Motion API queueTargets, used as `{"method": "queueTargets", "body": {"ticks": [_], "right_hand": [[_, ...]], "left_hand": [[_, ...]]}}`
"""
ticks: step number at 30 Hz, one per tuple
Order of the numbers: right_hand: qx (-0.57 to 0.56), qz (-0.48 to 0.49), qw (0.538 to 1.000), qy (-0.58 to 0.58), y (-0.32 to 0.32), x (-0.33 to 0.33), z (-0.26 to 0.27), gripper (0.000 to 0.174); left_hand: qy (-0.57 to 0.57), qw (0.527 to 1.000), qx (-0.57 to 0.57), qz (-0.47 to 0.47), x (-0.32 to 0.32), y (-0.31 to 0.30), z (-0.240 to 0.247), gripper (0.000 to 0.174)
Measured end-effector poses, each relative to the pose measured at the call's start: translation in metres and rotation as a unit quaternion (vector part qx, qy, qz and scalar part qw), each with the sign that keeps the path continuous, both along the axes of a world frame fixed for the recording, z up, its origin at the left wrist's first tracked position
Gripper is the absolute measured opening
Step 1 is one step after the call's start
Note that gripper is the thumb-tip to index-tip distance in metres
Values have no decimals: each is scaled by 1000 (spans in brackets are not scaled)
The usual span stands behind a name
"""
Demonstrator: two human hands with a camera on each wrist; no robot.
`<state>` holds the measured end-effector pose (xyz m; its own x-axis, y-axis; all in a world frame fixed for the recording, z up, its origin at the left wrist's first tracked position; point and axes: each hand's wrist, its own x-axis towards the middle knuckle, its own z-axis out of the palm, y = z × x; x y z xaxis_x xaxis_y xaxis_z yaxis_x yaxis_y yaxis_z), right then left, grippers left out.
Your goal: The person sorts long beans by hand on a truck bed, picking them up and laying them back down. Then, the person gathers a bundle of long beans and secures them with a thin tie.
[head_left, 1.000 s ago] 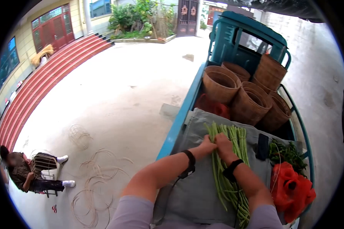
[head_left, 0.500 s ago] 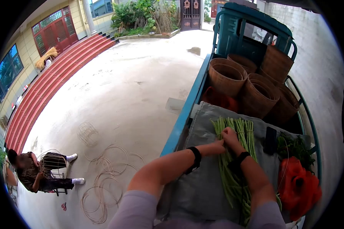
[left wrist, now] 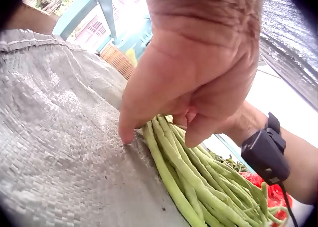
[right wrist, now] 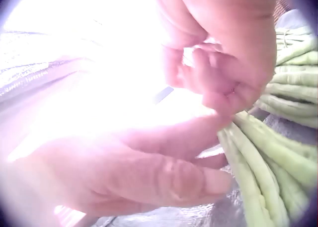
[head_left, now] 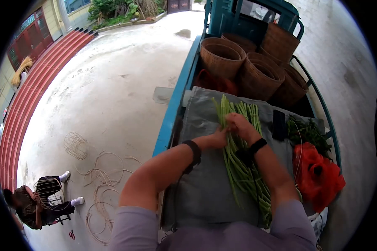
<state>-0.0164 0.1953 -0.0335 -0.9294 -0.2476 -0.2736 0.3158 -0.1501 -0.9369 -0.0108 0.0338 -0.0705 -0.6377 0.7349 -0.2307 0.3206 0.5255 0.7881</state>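
Beans (left wrist: 198, 180) seemingly in left hand (left wrist: 198, 68); seated person (head_left: 28, 207), head view only.

No lettering can be read; on your right wrist's black camera (left wrist: 266, 156), pale marks (left wrist: 269, 169) remain too small.

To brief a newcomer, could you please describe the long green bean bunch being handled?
Find the blue metal truck, then the grey woven sheet near its round brown woven baskets. Among the sheet's long green bean bunches, choose the leftmost bunch in the head view, the one with left hand and right hand near its upper end.
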Motion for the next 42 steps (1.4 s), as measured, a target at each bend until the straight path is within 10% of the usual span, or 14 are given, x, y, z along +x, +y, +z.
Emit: {"method": "queueTargets", "body": {"ticks": [4,7,10,17,21,24,26,30,37,42], "right_hand": [[263,66,947,170,-19,8,46,30],[217,-76,958,171,-17,9,66,30],[484,-99,824,277,13,34,81,30],[730,61,680,27,194,107,62,30],[870,74,470,-129,196,155,82,41],[869,31,478,126,197,148,66,49],[756,26,621,206,146,122,76,42],[690,16,649,320,70,59,47,30],[734,-9,543,407,38,-14,-19,6],[699,12,596,396,35,-18,-11,7]], "left_hand": [[-6,1000,7,21,0,-2,3,76],[10,1000,-5,29,0,-2,4,77],[44,998,-29,20,-1,-5,4,78],[129,989,-67,9,-1,-7,9,67],[275,947,-121,-116,4,-6,9,70],[255,948,-133,-140,11,-11,15,74],[245,952,-132,-129,15,-14,16,77],[294,935,-152,-129,15,-15,11,80],[304,930,-160,-132,22,-19,19,79],[282,939,-150,-129,21,-18,16,78]]}}
